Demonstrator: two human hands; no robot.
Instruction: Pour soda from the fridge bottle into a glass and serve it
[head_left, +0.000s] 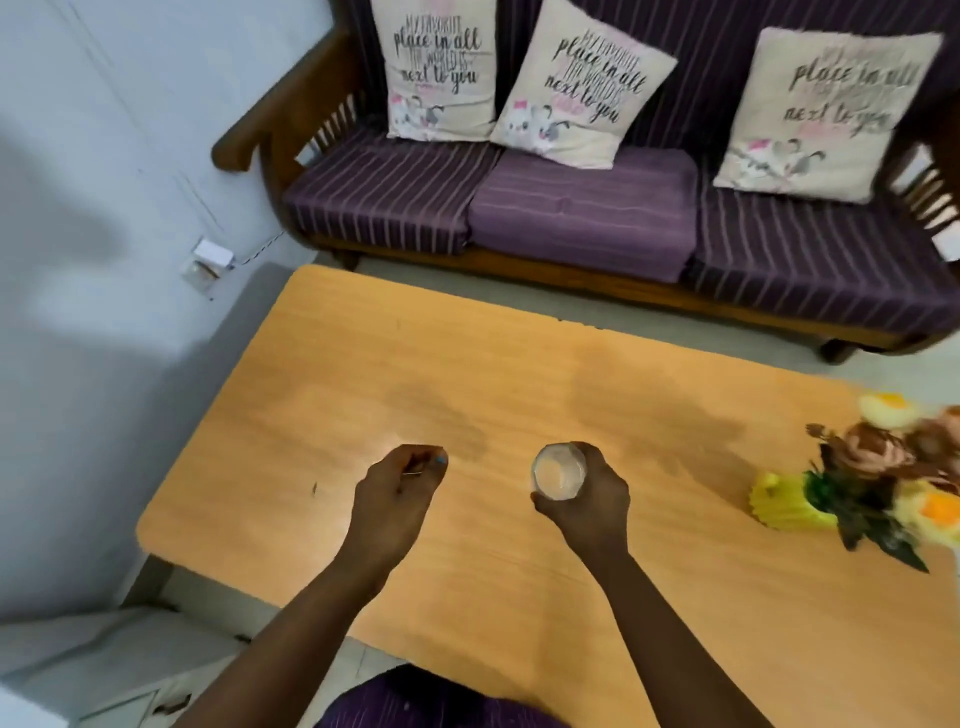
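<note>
Glass gripped in right hand over middle of worktop. Left hand loosely curled, empty, nearer left edge. Flowers crowd right edge; far side bare.

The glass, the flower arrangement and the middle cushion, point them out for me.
glass (559, 472): head view, on its open mouth.
flower arrangement (878, 475): head view, on the pink blooms and leaves.
middle cushion (579, 85): head view, on its printed front.

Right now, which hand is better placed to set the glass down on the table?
The right hand. It already grips the glass over the table. The left hand is apart from the glass, its fingers curled.
</note>
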